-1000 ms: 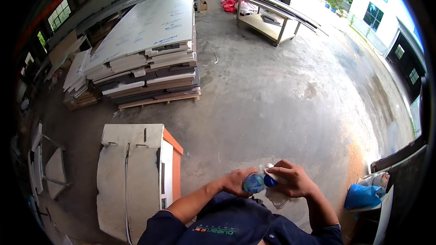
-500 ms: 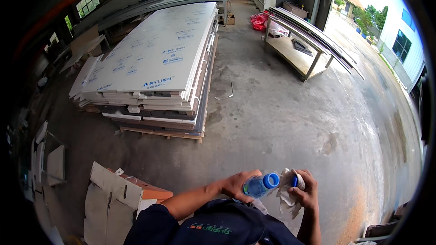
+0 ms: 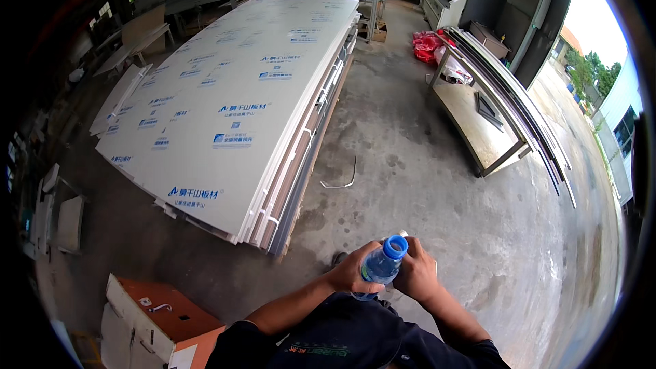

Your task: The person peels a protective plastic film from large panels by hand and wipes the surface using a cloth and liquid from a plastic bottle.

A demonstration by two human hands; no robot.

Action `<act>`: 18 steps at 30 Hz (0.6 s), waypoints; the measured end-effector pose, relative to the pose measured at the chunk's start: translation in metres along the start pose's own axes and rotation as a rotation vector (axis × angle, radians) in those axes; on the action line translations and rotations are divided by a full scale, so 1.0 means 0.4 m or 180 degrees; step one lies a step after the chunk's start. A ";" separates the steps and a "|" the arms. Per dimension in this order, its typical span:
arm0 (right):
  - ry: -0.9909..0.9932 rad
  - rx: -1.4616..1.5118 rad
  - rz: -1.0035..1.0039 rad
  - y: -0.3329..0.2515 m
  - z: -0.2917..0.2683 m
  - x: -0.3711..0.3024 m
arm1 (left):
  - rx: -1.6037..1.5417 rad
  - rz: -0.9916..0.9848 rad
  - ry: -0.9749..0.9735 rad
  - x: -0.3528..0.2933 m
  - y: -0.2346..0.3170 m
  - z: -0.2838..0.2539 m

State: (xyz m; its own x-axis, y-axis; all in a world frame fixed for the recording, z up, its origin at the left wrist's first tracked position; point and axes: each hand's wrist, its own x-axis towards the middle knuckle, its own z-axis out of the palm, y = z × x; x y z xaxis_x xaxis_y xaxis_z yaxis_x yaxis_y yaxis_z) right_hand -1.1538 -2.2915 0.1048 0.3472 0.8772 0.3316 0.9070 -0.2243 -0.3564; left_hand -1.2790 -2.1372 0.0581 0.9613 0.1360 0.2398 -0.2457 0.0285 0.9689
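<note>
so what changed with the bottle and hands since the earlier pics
The right hand, held out rightward with a blue cap half a second ago, has come back left to the bottle, the cap now out of sight. The camera view has shifted too. The left hand still grips the uncapped bottle.

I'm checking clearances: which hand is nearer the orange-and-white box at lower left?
Left. The left hand, around the blue bottle, is right of the box; the right hand is farther right, beside the bottle.
</note>
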 end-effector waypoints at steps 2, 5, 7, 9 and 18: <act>-0.0091 0.0062 0.0139 0.097 0.008 0.112 | -0.0165 -0.0200 -0.0169 0.149 -0.031 -0.090; -0.0371 0.0267 0.0520 0.225 -0.022 0.273 | -0.0087 -0.0401 -0.0437 0.361 -0.050 -0.191; -0.0129 0.0722 0.0482 0.308 -0.037 0.371 | -0.0083 -0.0197 -0.0447 0.486 -0.074 -0.262; 0.0202 0.1235 0.0531 0.413 -0.019 0.472 | -0.0052 -0.0041 -0.0510 0.620 -0.097 -0.347; 0.0219 0.3226 0.0159 0.867 0.170 1.113 | -0.0105 -0.0101 -0.0315 1.148 -0.189 -0.760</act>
State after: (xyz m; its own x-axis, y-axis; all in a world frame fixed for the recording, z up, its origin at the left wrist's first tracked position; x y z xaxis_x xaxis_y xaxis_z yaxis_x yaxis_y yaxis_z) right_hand -0.7009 -1.9500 0.0695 0.4211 0.8431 0.3343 0.2733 0.2335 -0.9331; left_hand -0.8569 -1.7760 0.0765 0.9758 0.0360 0.2155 -0.2175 0.0638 0.9740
